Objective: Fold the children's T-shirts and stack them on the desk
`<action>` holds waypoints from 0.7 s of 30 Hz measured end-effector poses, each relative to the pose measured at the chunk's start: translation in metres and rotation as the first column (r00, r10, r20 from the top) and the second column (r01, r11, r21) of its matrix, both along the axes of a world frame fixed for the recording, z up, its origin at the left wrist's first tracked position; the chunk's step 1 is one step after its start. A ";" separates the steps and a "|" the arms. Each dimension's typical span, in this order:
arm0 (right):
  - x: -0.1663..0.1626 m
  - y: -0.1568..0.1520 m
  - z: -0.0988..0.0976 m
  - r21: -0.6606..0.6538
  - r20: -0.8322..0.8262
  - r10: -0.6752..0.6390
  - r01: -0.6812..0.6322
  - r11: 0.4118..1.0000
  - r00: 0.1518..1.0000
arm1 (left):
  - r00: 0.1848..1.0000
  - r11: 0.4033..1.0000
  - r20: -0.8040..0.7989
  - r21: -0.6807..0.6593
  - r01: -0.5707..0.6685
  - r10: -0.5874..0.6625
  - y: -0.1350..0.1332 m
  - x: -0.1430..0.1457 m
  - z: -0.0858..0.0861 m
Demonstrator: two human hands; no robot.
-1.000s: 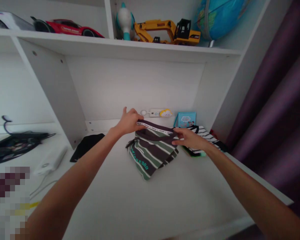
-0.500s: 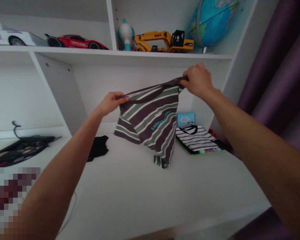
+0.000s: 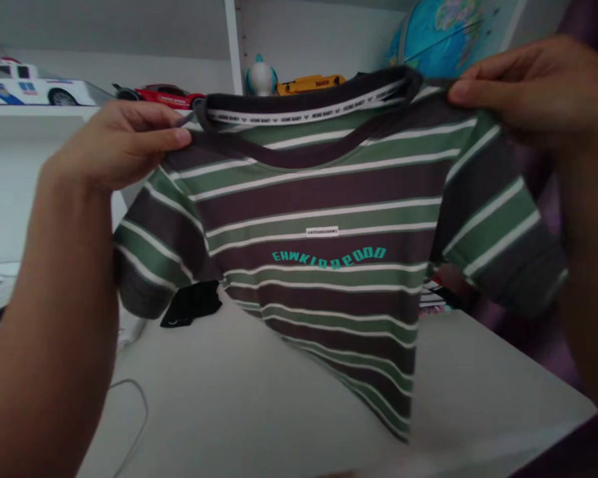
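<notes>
A small striped T-shirt point(image 3: 329, 232) in brown, green and white, with teal lettering on the chest, hangs spread out in front of me above the white desk point(image 3: 249, 398). My left hand point(image 3: 119, 143) pinches its left shoulder and my right hand point(image 3: 533, 86) pinches its right shoulder. Both hands are closed on the fabric at about the same height. The shirt's front faces me and its hem hangs near the desk surface. It hides most of the back of the desk.
A black cloth point(image 3: 192, 302) lies on the desk behind the shirt. The shelf above carries a white toy car point(image 3: 30, 83), a red toy car point(image 3: 162, 95), a yellow toy excavator point(image 3: 309, 83) and a globe point(image 3: 443, 30). A thin cable point(image 3: 134, 398) lies at the left.
The shirt has been lifted from the desk, pulled towards me and spread wide between both hands. The striped pile at the right is now mostly hidden behind it.
</notes>
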State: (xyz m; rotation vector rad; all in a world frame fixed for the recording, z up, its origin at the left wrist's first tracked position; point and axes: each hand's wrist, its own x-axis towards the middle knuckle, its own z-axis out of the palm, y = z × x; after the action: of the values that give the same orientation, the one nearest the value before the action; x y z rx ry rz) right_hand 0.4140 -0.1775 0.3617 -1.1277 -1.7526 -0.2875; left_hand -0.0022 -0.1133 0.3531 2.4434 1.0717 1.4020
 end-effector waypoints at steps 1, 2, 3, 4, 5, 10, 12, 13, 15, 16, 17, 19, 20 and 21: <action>0.001 0.009 0.002 -0.040 -0.006 -0.020 0.020 0.999 1.000 | 1.000 0.999 -0.009 0.022 -0.026 0.027 0.010 0.001 -0.001; 0.001 0.022 0.000 -0.080 0.027 -0.070 0.072 0.994 0.997 | 0.998 0.997 -0.032 0.038 -0.060 0.061 0.023 0.002 -0.004; 0.001 0.037 -0.005 -0.108 0.097 -0.141 0.152 0.983 0.985 | 0.992 0.994 -0.070 0.050 -0.101 0.104 0.039 0.005 -0.011; 0.000 0.055 -0.014 -0.114 0.197 -0.217 0.242 0.963 0.956 | 0.979 0.987 -0.129 0.062 -0.149 0.156 0.057 0.010 -0.021; -0.001 0.074 -0.029 -0.105 0.316 -0.304 0.352 0.930 0.899 | 0.959 0.979 -0.199 0.075 -0.190 0.202 0.075 0.015 -0.036; -0.016 0.148 -0.140 -0.260 0.497 -0.321 0.491 0.831 0.806 | 0.798 0.938 -0.523 0.006 -0.348 0.299 0.141 0.048 -0.142; -0.026 0.161 -0.181 -0.299 0.510 -0.332 0.526 0.797 0.794 | 0.744 0.903 -0.557 0.026 -0.429 0.369 0.150 0.059 -0.181; -0.032 0.164 -0.197 -0.316 0.511 -0.334 0.534 0.784 0.792 | 0.722 0.891 -0.571 0.037 -0.453 0.391 0.151 0.064 -0.198; -0.045 0.165 -0.224 -0.357 0.513 -0.307 0.525 0.773 0.801 | 0.700 0.889 -0.602 0.038 -0.456 0.385 0.149 0.071 -0.227; -0.052 0.163 -0.235 -0.386 0.517 -0.275 0.507 0.771 0.811 | 0.700 0.905 -0.629 0.012 -0.425 0.337 0.145 0.073 -0.239; -0.059 0.158 -0.247 -0.419 0.522 -0.228 0.480 0.771 0.822 | 0.707 0.930 -0.659 -0.032 -0.367 0.257 0.139 0.074 -0.252; -0.071 0.141 -0.274 -0.490 0.533 -0.099 0.401 0.774 0.841 | 0.721 0.967 -0.691 -0.146 -0.210 0.052 0.122 0.072 -0.277; -0.075 0.130 -0.289 -0.533 0.533 -0.021 0.355 0.768 0.846 | 0.720 0.970 -0.692 -0.203 -0.131 -0.047 0.111 0.069 -0.289; -0.079 0.118 -0.305 -0.584 0.526 0.057 0.312 0.749 0.849 | 0.716 0.965 -0.688 -0.250 -0.075 -0.122 0.099 0.066 -0.302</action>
State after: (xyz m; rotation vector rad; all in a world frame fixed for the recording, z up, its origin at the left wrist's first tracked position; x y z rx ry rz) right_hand 0.3353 -0.0598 0.0570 -1.8197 -2.3550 -0.0435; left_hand 0.0633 -0.0145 0.0513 2.8027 1.2278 0.2255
